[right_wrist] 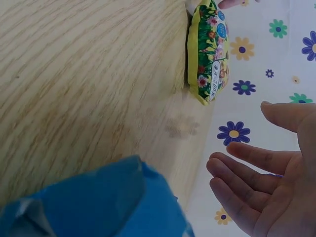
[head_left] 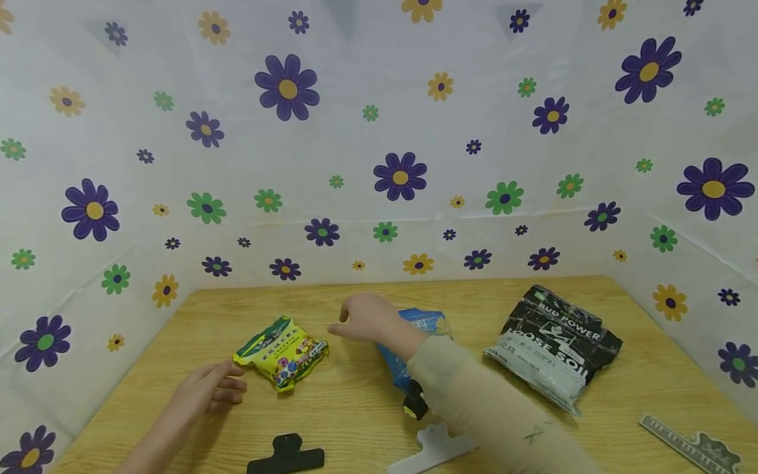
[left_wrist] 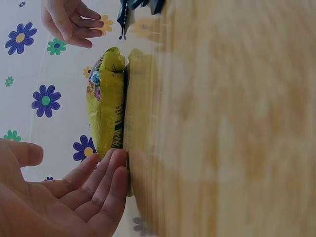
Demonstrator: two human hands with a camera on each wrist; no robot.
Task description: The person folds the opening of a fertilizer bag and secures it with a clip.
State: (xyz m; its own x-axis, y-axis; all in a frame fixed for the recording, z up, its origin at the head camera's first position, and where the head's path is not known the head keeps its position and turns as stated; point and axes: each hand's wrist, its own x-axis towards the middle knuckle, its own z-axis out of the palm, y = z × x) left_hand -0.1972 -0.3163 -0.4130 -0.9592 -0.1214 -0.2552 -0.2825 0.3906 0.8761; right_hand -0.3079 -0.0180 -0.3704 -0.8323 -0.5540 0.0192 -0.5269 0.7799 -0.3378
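A yellow and green printed bag [head_left: 284, 352] lies on the wooden table, left of centre. My left hand [head_left: 204, 392] is beside its left end, and in the left wrist view the fingertips [left_wrist: 118, 160] are right at the bag's edge. Above the table on the bag's other side hovers my right hand [head_left: 367, 317], holding nothing; the right wrist view shows its fingers [right_wrist: 242, 192] parted and loosely bent. A blue bag [head_left: 423, 320] is partly hidden behind my right forearm, with a small black and yellow object [head_left: 415, 401] at its near end.
At the right lies a black and grey bag [head_left: 553, 349] marked "LOOSE SOIL". Along the front are a black clip [head_left: 286, 454], a white clip [head_left: 433, 449] partly under my right sleeve, and a grey ruler-like strip [head_left: 689, 444]. A flowered white cloth [head_left: 355, 145] walls in the table's back and sides.
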